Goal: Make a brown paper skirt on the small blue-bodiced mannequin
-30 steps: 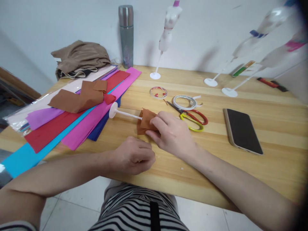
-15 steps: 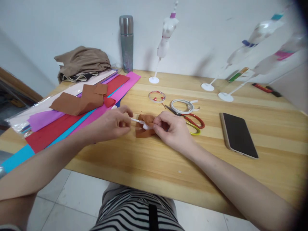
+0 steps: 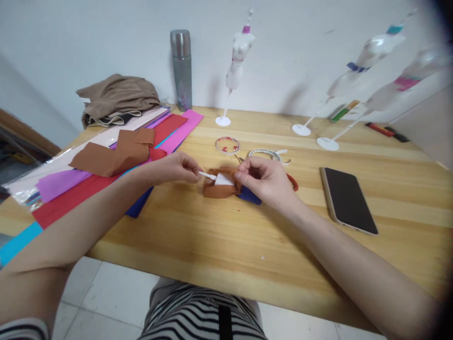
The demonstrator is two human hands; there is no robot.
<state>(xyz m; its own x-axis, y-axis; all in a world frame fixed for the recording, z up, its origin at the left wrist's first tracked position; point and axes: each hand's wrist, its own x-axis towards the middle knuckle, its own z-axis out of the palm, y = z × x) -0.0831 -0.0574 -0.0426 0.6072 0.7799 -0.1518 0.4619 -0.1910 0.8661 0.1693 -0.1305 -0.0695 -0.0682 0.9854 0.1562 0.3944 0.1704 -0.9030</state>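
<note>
A small white mannequin on a thin white rod (image 3: pixel 207 175) lies across the wooden table (image 3: pixel 247 236), wrapped in brown crepe paper (image 3: pixel 216 190). My left hand (image 3: pixel 173 167) pinches the rod at its left end. My right hand (image 3: pixel 265 182) holds the brown paper against the mannequin's body, where a bit of white shows through. A dark blue scrap (image 3: pixel 249 197) shows under my right hand.
Sheets of coloured crepe paper (image 3: pixel 106 174) lie at the left with a brown piece (image 3: pixel 113 153) on top. Tape rolls (image 3: pixel 227 144), red-handled scissors (image 3: pixel 293 182), a phone (image 3: pixel 347 198), a steel flask (image 3: pixel 181 68), folded cloth (image 3: pixel 118 97) and three standing mannequins (image 3: pixel 235 61) are around.
My left hand came up from the table's near edge and took the rod. The mannequin was lifted and turned; my right hand shifted from pressing it flat to pinching the paper.
</note>
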